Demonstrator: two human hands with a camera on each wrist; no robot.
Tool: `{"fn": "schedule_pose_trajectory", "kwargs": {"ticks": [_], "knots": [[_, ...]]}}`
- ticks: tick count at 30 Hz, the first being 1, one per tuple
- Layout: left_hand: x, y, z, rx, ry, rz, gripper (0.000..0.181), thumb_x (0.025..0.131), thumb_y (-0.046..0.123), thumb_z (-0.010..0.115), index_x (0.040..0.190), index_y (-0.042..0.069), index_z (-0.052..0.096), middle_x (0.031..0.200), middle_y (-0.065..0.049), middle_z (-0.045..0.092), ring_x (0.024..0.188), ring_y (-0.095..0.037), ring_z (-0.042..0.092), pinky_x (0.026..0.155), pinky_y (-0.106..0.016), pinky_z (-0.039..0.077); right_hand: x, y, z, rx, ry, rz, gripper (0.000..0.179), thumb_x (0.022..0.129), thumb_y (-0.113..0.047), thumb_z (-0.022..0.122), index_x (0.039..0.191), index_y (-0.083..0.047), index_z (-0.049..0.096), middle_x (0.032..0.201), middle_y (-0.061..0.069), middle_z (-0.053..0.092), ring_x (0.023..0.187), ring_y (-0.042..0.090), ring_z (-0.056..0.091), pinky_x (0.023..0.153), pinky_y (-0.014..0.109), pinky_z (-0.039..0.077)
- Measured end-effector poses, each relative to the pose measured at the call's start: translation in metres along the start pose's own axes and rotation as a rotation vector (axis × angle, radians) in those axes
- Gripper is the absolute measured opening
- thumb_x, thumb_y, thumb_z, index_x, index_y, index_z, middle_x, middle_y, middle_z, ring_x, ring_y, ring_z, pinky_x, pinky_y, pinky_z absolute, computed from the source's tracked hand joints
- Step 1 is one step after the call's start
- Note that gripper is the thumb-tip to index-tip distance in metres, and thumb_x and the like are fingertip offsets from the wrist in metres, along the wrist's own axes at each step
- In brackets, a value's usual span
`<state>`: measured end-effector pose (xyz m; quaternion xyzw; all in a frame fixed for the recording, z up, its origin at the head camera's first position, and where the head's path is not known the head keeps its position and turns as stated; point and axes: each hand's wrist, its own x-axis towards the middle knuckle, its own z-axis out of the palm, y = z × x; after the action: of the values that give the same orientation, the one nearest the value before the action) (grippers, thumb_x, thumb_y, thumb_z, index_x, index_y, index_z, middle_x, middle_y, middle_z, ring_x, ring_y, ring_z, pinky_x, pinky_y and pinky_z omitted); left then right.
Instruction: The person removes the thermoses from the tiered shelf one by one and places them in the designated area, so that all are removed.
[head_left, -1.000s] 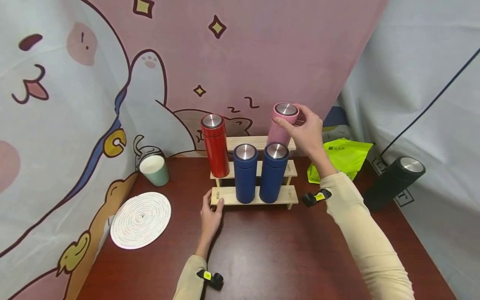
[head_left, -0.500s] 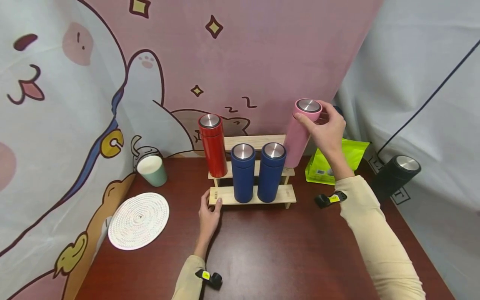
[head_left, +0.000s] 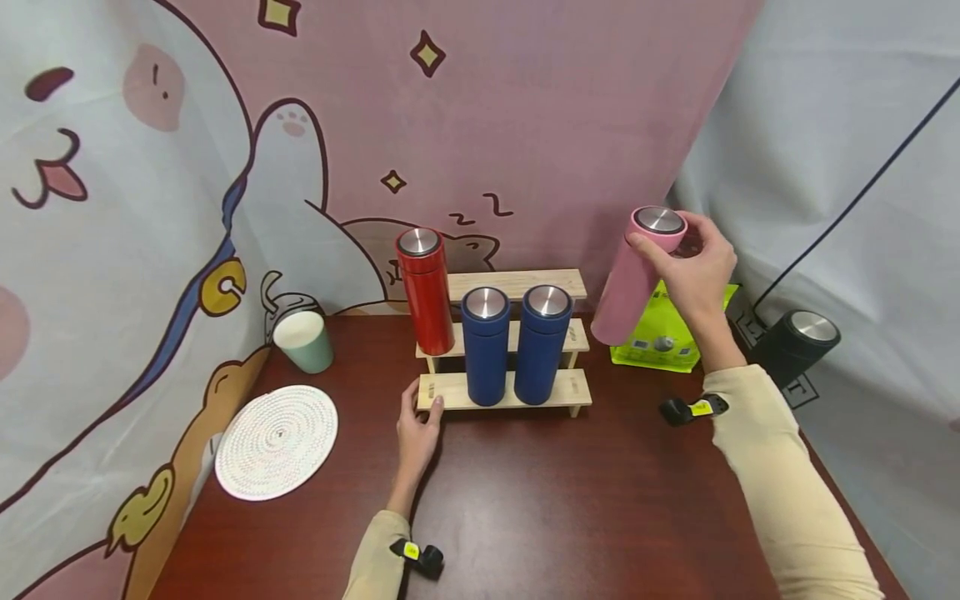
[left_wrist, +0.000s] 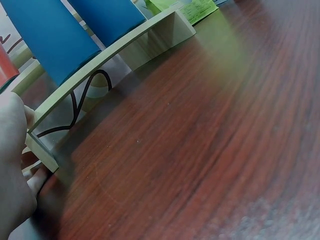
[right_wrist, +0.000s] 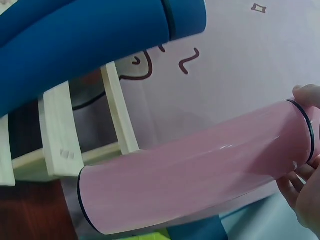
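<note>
Gripped near its top by my right hand [head_left: 701, 262], a pink thermos flask [head_left: 628, 287] with a steel-topped lid tilts slightly in the air to the right of the wooden three-step rack [head_left: 517, 285]. The right wrist view shows the flask's [right_wrist: 200, 170] full length, with fingers and thumb round the lid end. My left hand [head_left: 418, 433] holds the left end of the rack's lowest step between thumb and fingers. Two blue flasks [head_left: 487, 350] stand upright on that lowest step. A red flask [head_left: 427, 292] stands on the left of the middle step.
A lime green pouch [head_left: 656, 337] lies behind the pink flask. At the far right stands a black flask [head_left: 795, 346]. A pale green cup [head_left: 313, 352] and a round white woven mat [head_left: 277, 442] are on the left of the table. Cloth walls border the back and sides.
My right hand has lifted the pink flask off the rack's top step and carried it right, past the rack's end. The left hand stays on the rack.
</note>
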<state>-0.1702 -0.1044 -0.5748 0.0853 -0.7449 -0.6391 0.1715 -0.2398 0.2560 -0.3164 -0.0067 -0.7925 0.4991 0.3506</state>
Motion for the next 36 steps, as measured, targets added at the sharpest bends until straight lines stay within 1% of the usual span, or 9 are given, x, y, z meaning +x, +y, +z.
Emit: {"fn": "schedule_pose_trajectory", "kwargs": {"ticks": [1, 6, 10, 13, 18, 21, 25, 33, 36], "knots": [[0.001, -0.004, 0.002, -0.001, 0.005, -0.004, 0.056, 0.096, 0.007, 0.069, 0.147, 0.007, 0.048, 0.14, -0.021, 0.06, 0.128, -0.034, 0.058, 0.102, -0.059, 0.048, 0.0, 0.002, -0.003, -0.003, 0.0, 0.004, 0.056, 0.079, -0.038, 0.085, 0.127, -0.016, 0.068, 0.107, -0.011, 0.066, 0.092, 0.004, 0.059, 0.079, 0.013, 0.047], [-0.007, 0.022, -0.001, 0.001, -0.001, 0.019, 0.055, 0.095, 0.001, 0.067, 0.145, -0.005, 0.046, 0.137, -0.028, 0.059, 0.124, -0.041, 0.058, 0.099, -0.061, 0.049, -0.002, 0.011, -0.017, -0.022, 0.0, 0.033, 0.055, 0.08, -0.039, 0.084, 0.128, -0.018, 0.068, 0.106, -0.015, 0.063, 0.096, 0.003, 0.059, 0.081, 0.013, 0.048], [-0.01, 0.033, -0.005, 0.001, -0.012, 0.03, 0.054, 0.095, 0.001, 0.067, 0.144, -0.006, 0.047, 0.135, -0.029, 0.06, 0.123, -0.041, 0.059, 0.098, -0.06, 0.05, -0.002, 0.018, -0.029, -0.033, -0.001, 0.073, 0.055, 0.08, -0.038, 0.084, 0.129, -0.018, 0.067, 0.105, -0.017, 0.062, 0.094, 0.004, 0.059, 0.08, 0.013, 0.047], [-0.008, 0.028, -0.003, -0.006, -0.006, 0.015, 0.054, 0.095, 0.001, 0.067, 0.144, -0.005, 0.047, 0.136, -0.028, 0.059, 0.123, -0.041, 0.059, 0.099, -0.061, 0.049, -0.003, 0.024, -0.038, -0.052, 0.002, 0.115, 0.057, 0.08, -0.039, 0.084, 0.13, -0.019, 0.066, 0.105, -0.018, 0.062, 0.093, 0.002, 0.059, 0.08, 0.013, 0.046], [0.0, 0.003, 0.003, -0.003, 0.02, -0.009, 0.055, 0.095, 0.0, 0.067, 0.146, -0.002, 0.047, 0.138, -0.027, 0.059, 0.126, -0.041, 0.057, 0.1, -0.063, 0.047, -0.005, 0.033, -0.052, -0.091, 0.014, 0.15, 0.058, 0.079, -0.04, 0.085, 0.13, -0.018, 0.067, 0.103, -0.019, 0.061, 0.091, 0.0, 0.059, 0.079, 0.012, 0.046], [0.003, -0.006, 0.004, -0.005, 0.027, -0.009, 0.056, 0.095, 0.003, 0.069, 0.147, 0.003, 0.047, 0.14, -0.024, 0.058, 0.128, -0.038, 0.056, 0.101, -0.062, 0.047, -0.009, 0.04, -0.059, -0.119, 0.026, 0.169, 0.058, 0.078, -0.039, 0.085, 0.13, -0.017, 0.067, 0.101, -0.021, 0.06, 0.09, -0.001, 0.058, 0.079, 0.01, 0.045], [0.003, -0.01, 0.002, -0.012, 0.015, 0.005, 0.057, 0.095, 0.008, 0.071, 0.147, 0.009, 0.048, 0.141, -0.02, 0.059, 0.128, -0.033, 0.058, 0.101, -0.059, 0.048, -0.014, 0.048, -0.068, -0.168, 0.025, 0.225, 0.062, 0.079, -0.042, 0.085, 0.133, -0.019, 0.066, 0.104, -0.02, 0.059, 0.09, -0.004, 0.056, 0.078, 0.01, 0.044], [0.003, -0.009, 0.0, 0.01, -0.006, 0.012, 0.055, 0.096, 0.012, 0.07, 0.147, 0.011, 0.049, 0.141, -0.016, 0.06, 0.128, -0.029, 0.058, 0.101, -0.055, 0.05, -0.026, 0.063, -0.082, -0.28, 0.001, 0.294, 0.069, 0.079, -0.049, 0.083, 0.138, -0.019, 0.063, 0.124, 0.003, 0.064, 0.092, -0.007, 0.052, 0.08, 0.01, 0.042], [0.003, -0.009, 0.0, 0.015, -0.01, 0.008, 0.055, 0.096, 0.012, 0.07, 0.147, 0.011, 0.049, 0.141, -0.017, 0.06, 0.129, -0.03, 0.057, 0.101, -0.056, 0.05, -0.031, 0.069, -0.086, -0.295, 0.004, 0.318, 0.07, 0.079, -0.049, 0.083, 0.138, -0.018, 0.063, 0.122, 0.002, 0.064, 0.089, -0.009, 0.051, 0.079, 0.008, 0.041]]}}
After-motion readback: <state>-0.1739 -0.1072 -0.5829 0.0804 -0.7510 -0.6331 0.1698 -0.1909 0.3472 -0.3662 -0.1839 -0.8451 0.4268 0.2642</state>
